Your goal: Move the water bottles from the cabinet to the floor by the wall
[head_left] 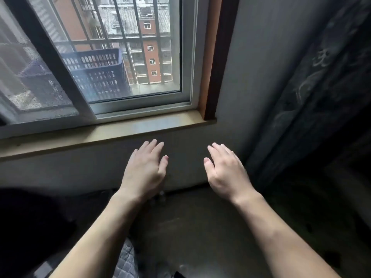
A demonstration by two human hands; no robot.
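— Well, what takes up most of the view?

— A sliding window [156, 91] with a pale frame, looking out through metal bars [140, 27] onto red-brick apartment blocks [152, 57]. Right of it is a grey wall [251, 77], which also runs below the window. At the far right hangs a dark patterned curtain [321, 87].

— And lower down?

— A dim floor [200, 227] meets the foot of that wall. A tan windowsill [120, 129] runs along under the window frame. Outside the glass stands a blue perforated plastic basket [100, 75]. At the bottom edge, between the forearms, a bit of grey quilted fabric [126, 261] shows.

— The hands?

— Both are bare and reach forward side by side, backs up, in front of the wall below the sill. The left grip [145, 171] has its fingers straight and together and holds nothing. The right grip [226, 173] is the same, loose and empty, with a gap between the two. I cannot tell whether either touches the wall.

— Where are the water bottles?

— I cannot tell. Just under the left wrist, where wall meets floor, sit some small dark shapes [160, 195], too dim to name.
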